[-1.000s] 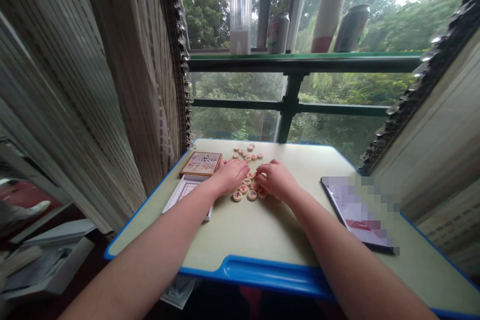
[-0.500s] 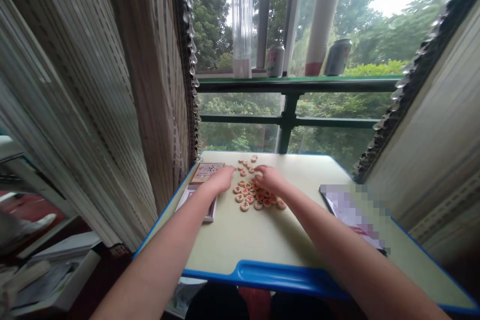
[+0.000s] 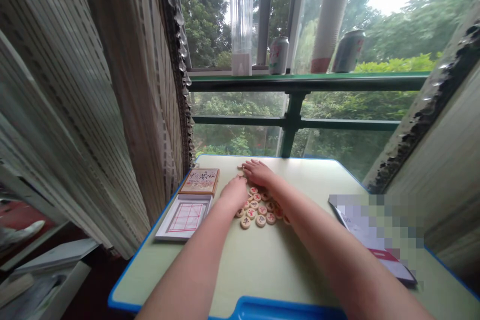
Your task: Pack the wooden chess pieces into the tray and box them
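Several round wooden chess pieces (image 3: 260, 210) with red and black characters lie grouped on the pale green table (image 3: 262, 260). My left hand (image 3: 234, 194) rests palm down on the left side of the group, its fingers loosely curled over the pieces. My right hand (image 3: 258, 172) reaches farther, to the far end of the group, with its fingers stretched flat over pieces there. Neither hand lifts anything that I can see.
A brown chess box (image 3: 199, 181) and a folded white board with a red grid (image 3: 185, 217) lie at the table's left. A blurred tablet or booklet (image 3: 375, 235) lies at the right. Cans (image 3: 279, 55) and a cup stack (image 3: 332, 15) stand on the window ledge. Curtains hang on both sides.
My right hand has stretched toward the far pieces. My left hand has moved from near the box onto the group. The pieces lie closer together, and the camera has shifted.
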Demonstrator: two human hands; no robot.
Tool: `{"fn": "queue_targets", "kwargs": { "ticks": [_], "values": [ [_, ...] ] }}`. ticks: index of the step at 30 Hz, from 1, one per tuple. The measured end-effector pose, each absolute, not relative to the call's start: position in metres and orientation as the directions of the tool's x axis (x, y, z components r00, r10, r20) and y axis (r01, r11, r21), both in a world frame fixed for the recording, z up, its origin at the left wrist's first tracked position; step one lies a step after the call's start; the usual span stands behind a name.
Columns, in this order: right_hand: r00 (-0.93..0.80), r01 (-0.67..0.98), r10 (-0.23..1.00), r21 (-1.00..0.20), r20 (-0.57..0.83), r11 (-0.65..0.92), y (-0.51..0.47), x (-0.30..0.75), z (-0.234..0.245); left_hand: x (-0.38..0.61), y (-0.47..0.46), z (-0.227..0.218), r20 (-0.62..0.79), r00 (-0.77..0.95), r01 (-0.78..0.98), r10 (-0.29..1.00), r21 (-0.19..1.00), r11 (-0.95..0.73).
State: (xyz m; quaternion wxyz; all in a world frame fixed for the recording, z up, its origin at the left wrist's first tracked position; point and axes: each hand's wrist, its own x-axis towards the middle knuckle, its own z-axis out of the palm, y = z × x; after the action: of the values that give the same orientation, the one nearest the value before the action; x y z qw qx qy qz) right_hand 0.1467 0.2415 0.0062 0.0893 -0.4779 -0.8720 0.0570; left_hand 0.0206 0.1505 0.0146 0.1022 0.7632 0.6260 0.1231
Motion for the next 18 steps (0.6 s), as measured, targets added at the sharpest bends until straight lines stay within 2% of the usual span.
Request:
{"fn": "queue_targets", "kwargs": {
  "ticks": [6, 9, 18],
  "values": [
    [-0.548, 0.803, 0.827, -0.199, 0.121, 0.562, 0.231, 0.145, 0.017, 0.014, 0.155, 0.022, 0.112, 0.064, 0.941, 0.992, 0.323, -0.097],
    [-0.525, 0.816, 0.838, -0.192, 0.150, 0.546, 0.231, 0.136, 0.022, 0.013, 0.154, 0.024, 0.135, 0.065, 0.945, 0.989, 0.311, -0.105],
    [-0.592, 0.770, 0.804, -0.248, 0.064, 0.587, 0.218, 0.135, 0.026, 0.009, 0.142, 0.026, 0.019, 0.077, 0.965, 0.997, 0.248, -0.079]
  ]
}}
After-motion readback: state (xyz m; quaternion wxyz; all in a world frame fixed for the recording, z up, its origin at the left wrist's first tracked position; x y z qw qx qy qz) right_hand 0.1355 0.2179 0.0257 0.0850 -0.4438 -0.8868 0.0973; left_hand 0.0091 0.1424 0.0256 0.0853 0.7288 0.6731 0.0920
